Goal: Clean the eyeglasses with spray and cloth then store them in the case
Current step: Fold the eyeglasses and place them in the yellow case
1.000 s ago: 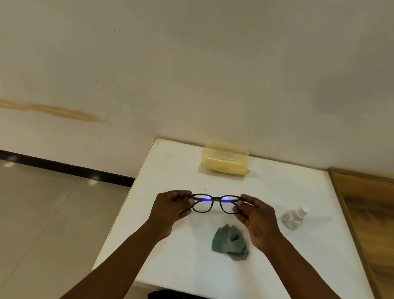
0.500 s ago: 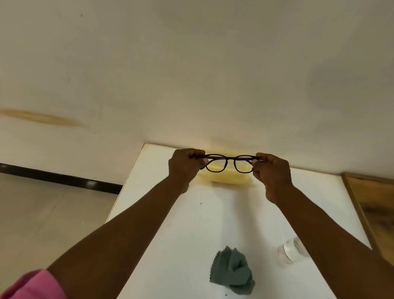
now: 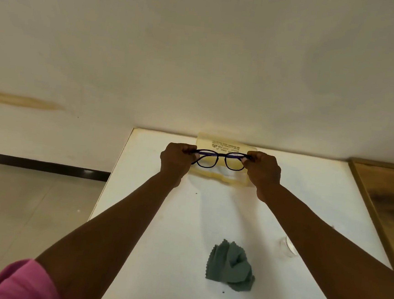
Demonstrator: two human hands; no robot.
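Dark-framed eyeglasses (image 3: pixel 220 160) are held level over the open pale yellow case (image 3: pixel 224 146), which stands at the far edge of the white table (image 3: pixel 161 217) against the wall. My left hand (image 3: pixel 177 161) pinches the frame's left end and my right hand (image 3: pixel 263 170) pinches its right end. The case lid stands up behind the glasses with printed text on it. A crumpled grey-green cloth (image 3: pixel 230 265) lies near the table's front. The clear spray bottle (image 3: pixel 288 247) lies to its right, partly hidden behind my right forearm.
A wooden board (image 3: pixel 386 201) lies along the table's right side. The table's left edge drops to a tiled floor (image 3: pixel 19 205). A plain wall rises right behind the case.
Both hands carried the glasses from above the cloth away to the case at the far edge. The view has tilted and drawn closer to the table.
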